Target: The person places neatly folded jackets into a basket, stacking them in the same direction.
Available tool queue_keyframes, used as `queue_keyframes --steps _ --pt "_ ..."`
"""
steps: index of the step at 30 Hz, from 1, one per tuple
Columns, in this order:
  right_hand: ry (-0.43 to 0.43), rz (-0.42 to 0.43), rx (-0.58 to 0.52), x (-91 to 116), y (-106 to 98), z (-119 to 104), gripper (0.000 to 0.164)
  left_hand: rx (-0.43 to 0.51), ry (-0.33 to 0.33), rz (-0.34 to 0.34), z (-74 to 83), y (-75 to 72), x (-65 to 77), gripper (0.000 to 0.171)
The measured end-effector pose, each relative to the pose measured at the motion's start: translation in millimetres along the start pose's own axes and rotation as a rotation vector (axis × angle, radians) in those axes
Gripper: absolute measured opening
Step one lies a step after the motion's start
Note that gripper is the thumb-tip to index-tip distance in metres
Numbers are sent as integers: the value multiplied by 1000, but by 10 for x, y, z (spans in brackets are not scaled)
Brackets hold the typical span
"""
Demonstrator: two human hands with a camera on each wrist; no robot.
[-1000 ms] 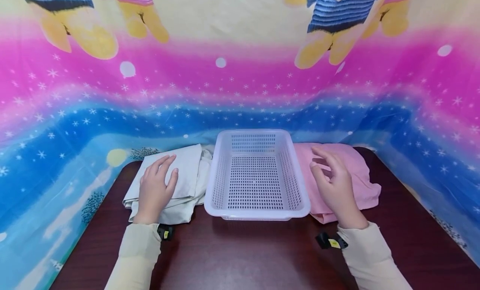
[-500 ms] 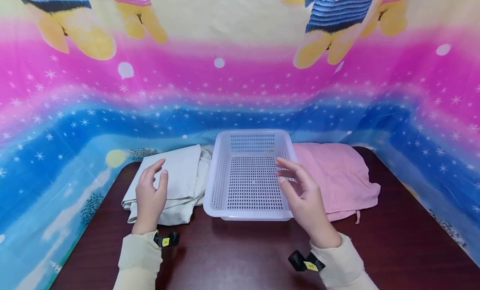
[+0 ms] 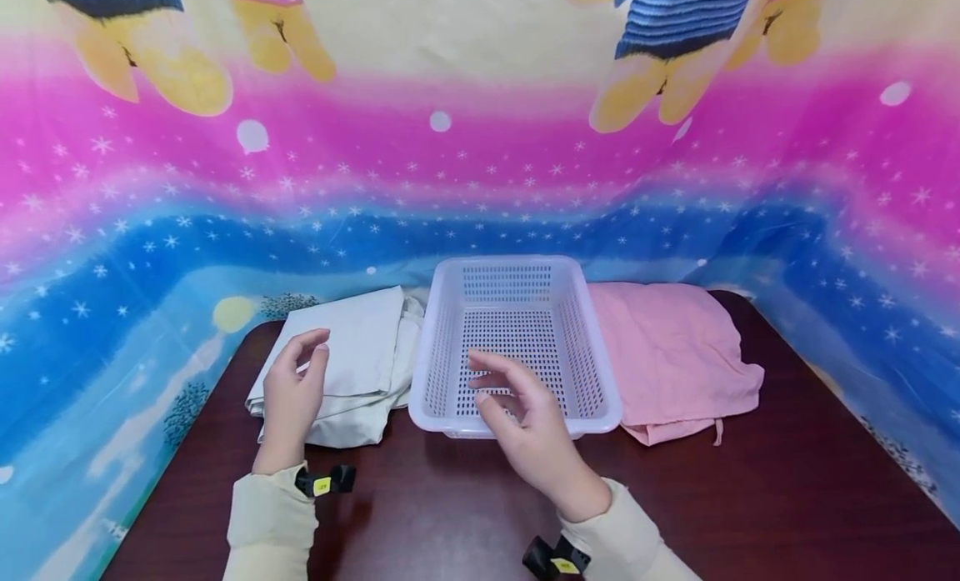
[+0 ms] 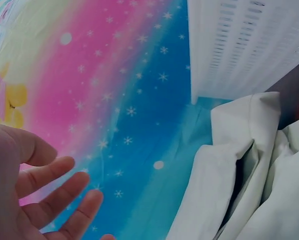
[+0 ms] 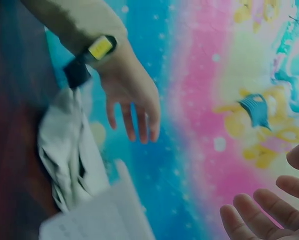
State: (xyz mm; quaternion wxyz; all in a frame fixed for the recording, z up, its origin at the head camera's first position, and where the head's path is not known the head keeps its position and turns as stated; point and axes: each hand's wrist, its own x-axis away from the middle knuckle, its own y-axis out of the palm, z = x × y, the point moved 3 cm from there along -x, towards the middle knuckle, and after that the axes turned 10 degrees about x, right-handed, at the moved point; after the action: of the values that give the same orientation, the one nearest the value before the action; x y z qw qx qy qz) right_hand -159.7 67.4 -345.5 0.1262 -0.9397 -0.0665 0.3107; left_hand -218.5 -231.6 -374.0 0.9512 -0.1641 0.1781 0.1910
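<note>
A: Where's the basket (image 3: 585,364) rel. to the hands?

B: Middle of the table (image 3: 420,514), btwn the white cloth (image 3: 356,339) on the left & the pink cloth (image 3: 682,356) on the right. R hand (image 3: 531,421) is the nearer: in the head view it overlaps the near rim, w/ most of the basket ahead of it, twd the backdrop (image 3: 480,164). L hand (image 3: 291,404) shows against the near-left part of the white cloth, so basket's off to its right.

A: Either one got hold of anything?

B: Nope. R fingers loosely bent, thumb apart, abt half open. L much the same, relaxed, nothing in it. Left wrist view has the white cloth well apart from those fingers.

A: R hand touching the rim?

B: Doesn't look it, but can't tell for sure.

A: Basket's long axis?

B: Prob. straight away from the person, tho foreshortening makes that iffy.

A: Cloths?

B: White's folded, just beside the basket. Pink lies flat just beside the other wall, well apart from R hand.
</note>
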Motion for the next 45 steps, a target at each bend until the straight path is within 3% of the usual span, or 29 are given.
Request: queue_keyframes --steps 14,23,33,37,40,45 --pt "43 -159 -98 116 643 -22 46 -75 -136 5 -77 -252 -58 40" --pt "183 -280 -132 152 955 -15 46 -104 -179 44 -152 -352 -86 42" --pt "336 -345 -31 244 1226 175 48 -164 -220 57 -338 -385 -104 41" --pt "377 -364 5 254 1298 302 52 -184 -277 36 -448 -405 -111 42" --pt "398 -357 30 246 1347 403 57 -188 -332 16 -520 -427 -109 43" --pt "441 -310 50 207 1417 515 64 -211 -368 5 -629 -464 -117 45"
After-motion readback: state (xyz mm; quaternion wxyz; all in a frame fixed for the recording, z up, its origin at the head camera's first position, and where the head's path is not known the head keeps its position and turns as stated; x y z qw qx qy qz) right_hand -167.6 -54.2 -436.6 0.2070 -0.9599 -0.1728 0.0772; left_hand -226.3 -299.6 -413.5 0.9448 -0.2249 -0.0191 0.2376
